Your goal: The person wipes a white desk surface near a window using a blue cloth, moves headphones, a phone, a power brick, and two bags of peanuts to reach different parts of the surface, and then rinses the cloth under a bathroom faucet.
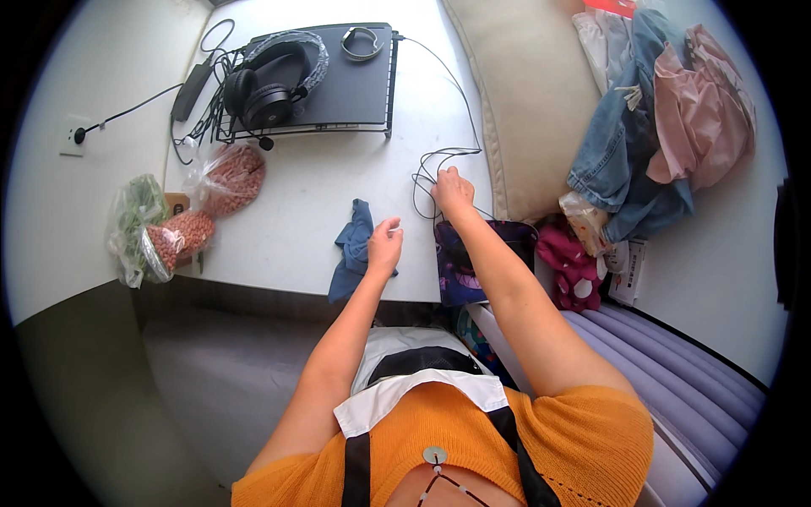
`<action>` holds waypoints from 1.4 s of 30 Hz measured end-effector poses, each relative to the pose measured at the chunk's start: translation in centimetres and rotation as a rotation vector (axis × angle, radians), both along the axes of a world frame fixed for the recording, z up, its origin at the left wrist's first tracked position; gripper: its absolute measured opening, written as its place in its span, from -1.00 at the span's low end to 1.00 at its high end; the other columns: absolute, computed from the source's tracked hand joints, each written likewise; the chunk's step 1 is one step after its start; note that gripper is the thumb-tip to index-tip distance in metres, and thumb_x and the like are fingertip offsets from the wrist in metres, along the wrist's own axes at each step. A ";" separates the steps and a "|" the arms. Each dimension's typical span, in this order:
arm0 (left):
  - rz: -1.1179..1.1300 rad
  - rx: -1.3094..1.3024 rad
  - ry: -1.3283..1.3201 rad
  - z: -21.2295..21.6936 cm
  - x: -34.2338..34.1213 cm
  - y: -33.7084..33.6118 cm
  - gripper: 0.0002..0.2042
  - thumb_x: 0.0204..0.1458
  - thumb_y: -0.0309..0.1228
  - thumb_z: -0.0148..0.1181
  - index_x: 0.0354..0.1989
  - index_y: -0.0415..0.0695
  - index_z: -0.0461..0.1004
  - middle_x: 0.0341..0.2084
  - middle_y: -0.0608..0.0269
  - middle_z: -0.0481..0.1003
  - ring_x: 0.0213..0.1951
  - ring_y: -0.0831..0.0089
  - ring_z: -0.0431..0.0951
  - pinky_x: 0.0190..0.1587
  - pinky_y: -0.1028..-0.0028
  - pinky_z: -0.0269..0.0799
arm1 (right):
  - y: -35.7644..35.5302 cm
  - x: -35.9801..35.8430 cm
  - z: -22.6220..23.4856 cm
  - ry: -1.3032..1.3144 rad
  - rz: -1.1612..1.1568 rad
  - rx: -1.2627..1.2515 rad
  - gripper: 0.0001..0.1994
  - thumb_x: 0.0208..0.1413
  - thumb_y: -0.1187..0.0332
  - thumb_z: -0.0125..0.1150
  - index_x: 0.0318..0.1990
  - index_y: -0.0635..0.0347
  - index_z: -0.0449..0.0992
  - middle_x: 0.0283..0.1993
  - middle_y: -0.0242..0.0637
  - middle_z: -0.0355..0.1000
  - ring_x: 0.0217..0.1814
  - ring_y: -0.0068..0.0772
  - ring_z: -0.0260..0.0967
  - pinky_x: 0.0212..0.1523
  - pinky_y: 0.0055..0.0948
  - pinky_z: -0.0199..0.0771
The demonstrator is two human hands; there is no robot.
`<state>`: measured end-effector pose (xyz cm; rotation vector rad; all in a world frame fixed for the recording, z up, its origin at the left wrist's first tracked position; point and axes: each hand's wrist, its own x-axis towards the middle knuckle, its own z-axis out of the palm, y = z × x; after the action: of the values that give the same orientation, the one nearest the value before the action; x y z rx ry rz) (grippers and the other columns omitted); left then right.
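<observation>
My right hand is closed at a loose coil of thin black cable on the white table, its fingers appearing to pinch part of it. To its left, my left hand is loosely bent with the fingers apart, and nothing shows in it. Just beside that hand lies a crumpled blue cloth, partly covered by it and reaching the table's near edge. Under my right forearm sits a dark purple patterned pouch or bag.
A black wire rack carries a closed dark laptop, headphones and a watch. Bags of peanuts and green vegetables stand left. A beige cushion and piled clothes flank the right.
</observation>
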<state>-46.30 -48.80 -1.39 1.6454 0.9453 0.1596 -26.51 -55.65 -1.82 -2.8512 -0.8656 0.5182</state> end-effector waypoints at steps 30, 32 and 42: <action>-0.211 -0.065 -0.101 1.4 3.7 -6.0 -0.71 -0.01 -0.44 0.11 -0.09 -0.23 0.46 -0.23 0.02 0.53 -0.29 0.31 0.58 -0.19 0.40 0.47 | -24.3 2.0 11.8 -0.200 -0.474 0.072 -0.63 -0.07 0.24 0.29 -0.07 0.02 0.42 -0.16 -0.16 0.48 -0.11 0.00 0.43 -0.15 -0.11 0.43; -0.217 -0.067 -0.084 2.0 3.5 -5.6 -0.71 -0.01 -0.44 0.10 -0.09 -0.24 0.46 -0.21 0.02 0.53 -0.28 0.31 0.58 -0.19 0.41 0.47 | -24.2 1.7 11.4 -0.252 -0.460 0.093 -0.57 -0.08 0.25 0.30 -0.01 0.00 0.38 -0.07 -0.15 0.44 -0.07 0.00 0.41 -0.13 -0.11 0.43; -0.117 0.008 -0.051 1.4 1.2 -3.2 -0.69 0.01 -0.43 0.10 -0.05 -0.24 0.45 -0.19 0.03 0.53 -0.25 0.33 0.57 -0.16 0.41 0.46 | -22.3 -0.6 13.4 -0.201 -0.438 0.069 -0.41 -0.14 0.25 0.36 0.12 -0.06 0.28 0.08 -0.23 0.32 0.00 -0.01 0.39 -0.08 -0.11 0.44</action>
<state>-45.12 -52.00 0.05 1.6911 0.8085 0.1253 -27.15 -77.91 11.59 -2.9318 -0.2517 0.1482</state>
